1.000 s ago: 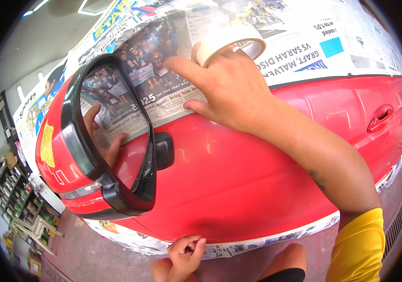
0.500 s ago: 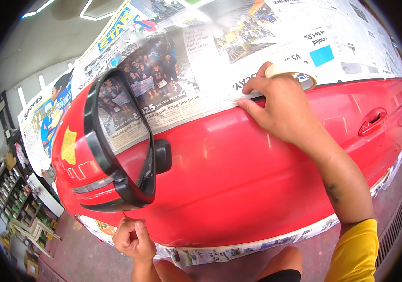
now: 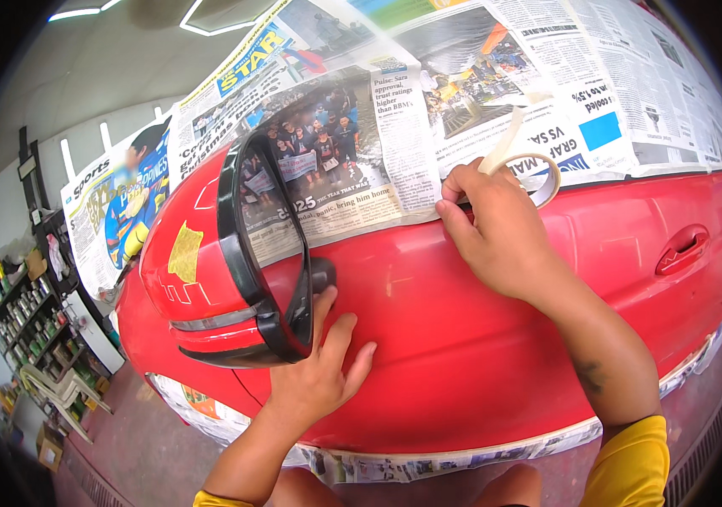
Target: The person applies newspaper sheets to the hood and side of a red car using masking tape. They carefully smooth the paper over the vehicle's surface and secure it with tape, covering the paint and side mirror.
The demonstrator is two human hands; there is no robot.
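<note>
My right hand (image 3: 496, 224) is closed at the lower edge of the newspaper (image 3: 335, 220) laid over the car's windows. A roll of masking tape (image 3: 552, 184) sits against the back of its fingers, and a pale strip of tape (image 3: 509, 139) sticks up from them. Thumb and index finger meet the seam between paper and red car door (image 3: 411, 338). Beside the black-edged side mirror (image 3: 234, 245), my left hand (image 3: 314, 376) holds nothing, its fingers spread before the door. Some of its fingertips are close to the mirror's mount, and I cannot tell whether they touch it.
The red mirror housing juts out on the left with a yellow tape patch (image 3: 184, 253). A door handle (image 3: 683, 250) is at the right. More newspaper (image 3: 428, 465) lines the car's lower edge. Shelves of bottles and cans (image 3: 31, 317) and a plastic chair (image 3: 65, 393) stand far left.
My left hand has risen from below the mirror to beside it, and its curled fingers have spread. The right hand stays at the paper's edge; a tape strip now shows upright above it. The view has shifted.
</note>
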